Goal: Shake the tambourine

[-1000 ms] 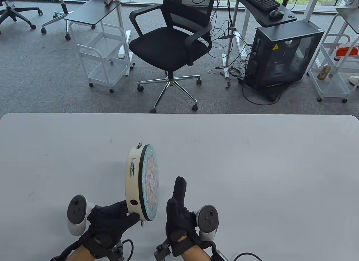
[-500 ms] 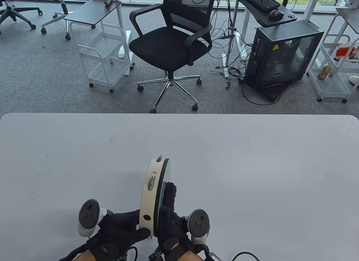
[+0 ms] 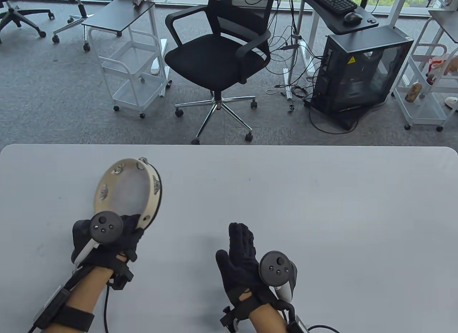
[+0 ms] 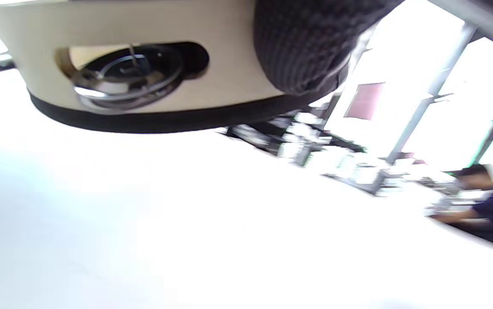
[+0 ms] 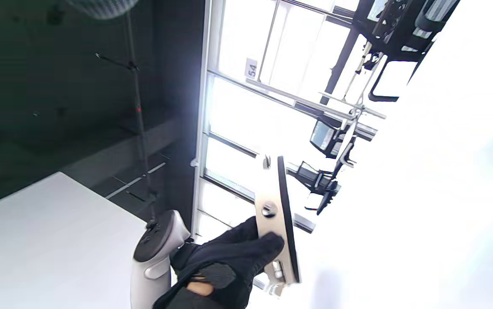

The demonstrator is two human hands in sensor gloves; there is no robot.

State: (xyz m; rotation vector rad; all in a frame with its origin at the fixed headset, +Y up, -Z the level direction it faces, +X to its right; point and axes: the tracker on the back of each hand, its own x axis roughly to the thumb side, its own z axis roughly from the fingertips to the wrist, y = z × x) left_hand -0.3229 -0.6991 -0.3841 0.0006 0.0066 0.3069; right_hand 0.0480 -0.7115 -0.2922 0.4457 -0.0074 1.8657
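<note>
My left fingers [image 4: 311, 47]: clamped on the near rim of the tambourine [image 3: 127, 191]. In the left wrist view one gloved fingertip presses against the cream shell, just beside a slot with a metal jingle [image 4: 122, 77] in it.

My left hand [image 3: 105, 240]: low on the left side of the worktop [image 3: 322, 211], back of the hand and its tracker facing up, the frame running out of the grip away from me.

Tambourine: held in the air over the worktop, not lying on it, as far as I can judge from the right wrist view, where the frame stands clear of the white surface. Its open underside faces up toward the table camera; the black-edged head faces down.

Which way it lies: straight out beyond my left fingers, leaning a little rightward. The round frame hangs from one point on its rim, so the far rim is the free end that will swing.

My right fingers [image 3: 241, 236]: apart from the instrument, stretched out flat and held together, holding nothing.

My right hand [image 3: 247, 268]: well to the right of the tambourine, thumb side up, palm turned toward the left.

Nearer hand: the left, which alone carries it.

Coming move, my guess: a wrist flick of the left hand to rattle the jingles, or a swing back toward the waiting right palm.
</note>
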